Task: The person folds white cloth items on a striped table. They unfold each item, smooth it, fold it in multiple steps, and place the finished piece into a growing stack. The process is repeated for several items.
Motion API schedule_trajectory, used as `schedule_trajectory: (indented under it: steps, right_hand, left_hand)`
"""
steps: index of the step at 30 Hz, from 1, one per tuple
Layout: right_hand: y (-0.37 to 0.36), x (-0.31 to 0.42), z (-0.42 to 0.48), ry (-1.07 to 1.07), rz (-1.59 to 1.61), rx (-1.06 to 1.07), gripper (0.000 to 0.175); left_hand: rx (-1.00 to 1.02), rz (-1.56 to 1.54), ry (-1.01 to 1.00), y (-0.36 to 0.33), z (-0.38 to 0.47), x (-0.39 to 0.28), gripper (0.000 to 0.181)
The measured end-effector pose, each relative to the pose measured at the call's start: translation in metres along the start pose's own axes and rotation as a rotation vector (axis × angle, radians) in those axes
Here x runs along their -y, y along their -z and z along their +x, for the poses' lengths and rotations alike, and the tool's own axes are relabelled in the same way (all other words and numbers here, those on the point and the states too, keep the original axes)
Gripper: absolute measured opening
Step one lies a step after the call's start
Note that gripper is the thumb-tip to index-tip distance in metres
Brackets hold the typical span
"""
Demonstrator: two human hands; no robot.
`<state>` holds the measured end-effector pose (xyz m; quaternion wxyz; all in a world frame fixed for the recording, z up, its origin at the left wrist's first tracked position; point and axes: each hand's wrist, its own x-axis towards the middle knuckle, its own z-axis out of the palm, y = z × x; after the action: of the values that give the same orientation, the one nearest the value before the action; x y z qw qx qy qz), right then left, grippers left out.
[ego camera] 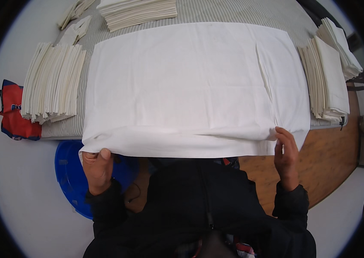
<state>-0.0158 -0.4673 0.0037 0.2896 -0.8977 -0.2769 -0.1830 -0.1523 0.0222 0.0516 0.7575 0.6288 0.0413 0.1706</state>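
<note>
A white cloth (182, 84), possibly a pillowcase, lies spread out before me, its near edge hanging past the table's front. My left hand (98, 167) grips the near left corner, thumb on top and fingers mostly hidden underneath. At the near right side, my right hand (287, 154) is at the cloth with its thumb and index finger apart; whether the fingertips press on the fabric is hard to tell. Low wrinkles run across the cloth near the front edge. A long crease runs down its right part towards my right hand.
Stacks of folded white cloths stand at the left (53, 84), back (140, 13) and right (325, 80) of the striped table cover (220, 11). A red and blue bag (16, 113) sits at the left edge. Below the table is a blue plastic tub (69, 180).
</note>
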Motion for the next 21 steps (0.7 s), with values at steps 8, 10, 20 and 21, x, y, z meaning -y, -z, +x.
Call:
schedule_trajectory:
  steps: [8,10,20,21]
  right_hand:
    - [-0.008,0.023,-0.013,0.159,0.098,0.346,0.048]
    - [-0.024,0.028,-0.027,0.179,0.016,0.273,0.050]
    - [-0.016,0.006,0.001,0.096,0.041,0.065,0.029]
    - [-0.009,0.005,0.010,0.074,0.201,-0.006,0.029]
  left_hand:
    - [0.028,0.070,-0.007,0.002,0.009,-0.006,0.039]
    - [-0.024,0.032,0.030,0.000,0.011,-0.002,0.039]
    - [-0.062,0.026,-0.025,0.000,0.022,-0.007,0.035]
    - [-0.066,0.065,-0.041,0.002,0.025,-0.010,0.034]
